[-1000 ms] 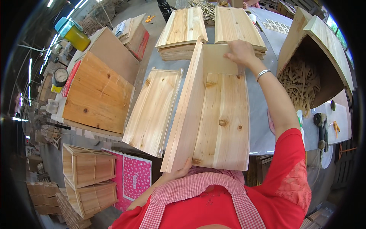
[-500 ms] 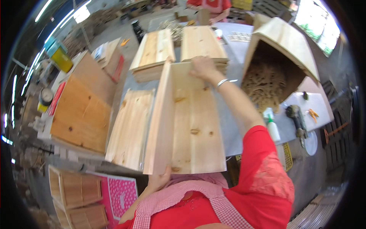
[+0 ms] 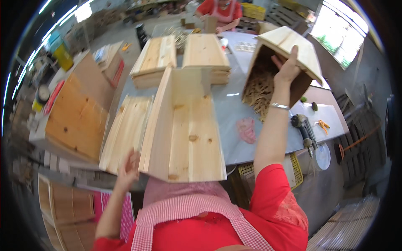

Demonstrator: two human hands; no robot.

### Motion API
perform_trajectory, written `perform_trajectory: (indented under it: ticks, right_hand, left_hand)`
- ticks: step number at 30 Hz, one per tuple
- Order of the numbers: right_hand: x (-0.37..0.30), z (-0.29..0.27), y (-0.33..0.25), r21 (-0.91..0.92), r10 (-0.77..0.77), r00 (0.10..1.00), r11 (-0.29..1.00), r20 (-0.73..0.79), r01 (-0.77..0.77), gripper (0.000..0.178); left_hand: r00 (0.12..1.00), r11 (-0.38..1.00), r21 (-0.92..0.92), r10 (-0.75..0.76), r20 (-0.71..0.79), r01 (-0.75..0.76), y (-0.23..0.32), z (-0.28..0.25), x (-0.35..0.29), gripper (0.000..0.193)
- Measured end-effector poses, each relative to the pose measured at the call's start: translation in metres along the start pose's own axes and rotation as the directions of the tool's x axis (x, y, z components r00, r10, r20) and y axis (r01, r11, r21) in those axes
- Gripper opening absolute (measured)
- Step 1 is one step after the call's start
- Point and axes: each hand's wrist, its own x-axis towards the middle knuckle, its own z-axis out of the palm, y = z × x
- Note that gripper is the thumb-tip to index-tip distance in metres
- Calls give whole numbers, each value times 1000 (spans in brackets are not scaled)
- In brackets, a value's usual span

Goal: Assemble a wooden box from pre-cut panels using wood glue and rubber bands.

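A partly assembled wooden box, with a base, an upright left side and a far end board, lies on the table in front of me. My left hand is beside its near left corner, fingers apart, holding nothing. A flat wooden panel lies to the box's left. My right hand is raised at the right, fingers spread, in front of a tilted wooden bin full of wood pieces. Whether it touches the bin's edge I cannot tell.
Two stacks of boards stand farther back. A pink cloth lies near my right forearm. A power tool and orange clippers sit at the right. A larger wooden carcass stands left. A co-worker is across the table.
My right hand has let go of the box's far end board and moved right to the bin. My left hand has come off the box's near end and moved left.
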Motion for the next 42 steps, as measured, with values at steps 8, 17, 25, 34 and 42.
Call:
perform_trajectory:
  ticks: [8,17,25,34,42]
  right_hand:
    - [-52,-48,-23,19,-211,974,978,79,210,29]
    - [-257,-205,-78,-644,-3,959,740,283,192,43]
    - [-285,-209,-72,-737,387,858,675,339,-13,43]
    - [-293,-202,-54,-762,429,766,636,478,120,39]
    - [-298,-191,-53,-761,428,729,619,534,195,37]
  left_hand:
    - [993,988,-98,119,-6,-119,106,42,122,70]
    - [991,967,240,-112,73,91,147,84,277,68]
    - [985,888,459,-79,153,0,122,91,350,51]
    - [991,808,589,-78,112,-3,83,95,414,37]
    - [911,834,379,-408,-65,401,93,110,426,11]
